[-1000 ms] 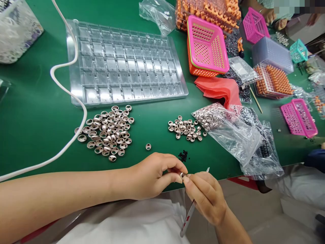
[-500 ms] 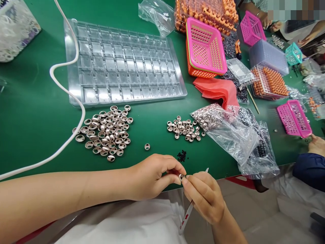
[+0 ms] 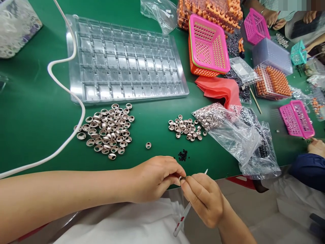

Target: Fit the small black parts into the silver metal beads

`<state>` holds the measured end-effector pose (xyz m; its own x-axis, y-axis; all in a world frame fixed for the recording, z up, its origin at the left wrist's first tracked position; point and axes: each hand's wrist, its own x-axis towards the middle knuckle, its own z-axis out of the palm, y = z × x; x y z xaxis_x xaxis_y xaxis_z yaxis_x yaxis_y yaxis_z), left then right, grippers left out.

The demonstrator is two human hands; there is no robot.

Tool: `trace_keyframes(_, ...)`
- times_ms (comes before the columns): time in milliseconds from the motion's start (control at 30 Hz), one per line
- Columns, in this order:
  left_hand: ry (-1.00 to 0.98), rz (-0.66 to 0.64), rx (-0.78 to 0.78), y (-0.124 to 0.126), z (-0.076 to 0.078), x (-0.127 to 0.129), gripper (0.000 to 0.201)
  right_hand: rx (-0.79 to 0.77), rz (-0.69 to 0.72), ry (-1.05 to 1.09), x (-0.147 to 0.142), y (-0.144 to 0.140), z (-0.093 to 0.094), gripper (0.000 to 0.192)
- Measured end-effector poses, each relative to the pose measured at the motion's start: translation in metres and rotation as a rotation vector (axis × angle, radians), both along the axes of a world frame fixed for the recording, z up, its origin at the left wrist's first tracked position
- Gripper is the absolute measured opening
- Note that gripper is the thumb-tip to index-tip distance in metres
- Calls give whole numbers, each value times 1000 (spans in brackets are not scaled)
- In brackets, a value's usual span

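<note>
My left hand (image 3: 155,178) pinches a small silvery ring (image 3: 180,178) between thumb and fingertips at the table's front edge. My right hand (image 3: 207,200) is closed around a pair of white tweezers (image 3: 181,221) with red marks, its fingertips also pressed against the ring. The pointed end of the tweezers sticks out past the knuckles. Most of the ring is hidden by fingers. Just beyond my hands lies a little heap of tiny black pieces (image 3: 182,155). A single loose ring (image 3: 148,145) lies left of them.
A pile of larger rings (image 3: 109,132) and one of smaller rings (image 3: 186,127) lie near a clear compartment tray (image 3: 129,64). A white cable (image 3: 66,89) crosses the left side. Stacked baskets (image 3: 209,44), red cloth (image 3: 219,89) and plastic bags (image 3: 233,142) stand right. Another person's hand (image 3: 317,146) shows.
My hands stay together at the table edge. The ring has turned so less of it shows, and the tweezers' handle has swung slightly left. The view has shifted a little.
</note>
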<state>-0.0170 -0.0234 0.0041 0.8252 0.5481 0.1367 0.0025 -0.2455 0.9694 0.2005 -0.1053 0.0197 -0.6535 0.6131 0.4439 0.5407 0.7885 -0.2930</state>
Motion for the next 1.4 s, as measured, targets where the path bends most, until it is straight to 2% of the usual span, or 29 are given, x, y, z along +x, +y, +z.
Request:
trace_keyframes(267, 8, 19, 10, -2, -2, 0, 19, 24, 5, -41, -4, 6, 2, 21)
trace_keyframes(367, 36, 13, -8, 1, -3, 0, 19, 12, 5, -27, -3, 8, -2, 24)
trace_keyframes(467, 46, 6, -33, 3, -3, 1, 19, -64, -27, -26, 0, 8, -6, 29)
trace_keyframes(667, 96, 23, -201, 10, 3, 3, 16, -163, -142, 114, 0, 5, -8, 29)
trace_keyframes(833, 75, -3, -380, 14, 8, 3, 14, -144, -295, 283, -8, 0, -13, 33)
trace_keyframes(1067, 32, -31, -529, 15, 8, 4, 15, -134, -431, 424, -18, -5, -19, 33)
trace_keyframes(1267, 0, -51, -659, 15, 7, 4, 13, -145, -474, 460, -22, -10, -21, 33)
trace_keyframes(1400, 26, -45, -640, 15, 7, 5, 13, -130, -456, 422, -20, -12, -21, 36)
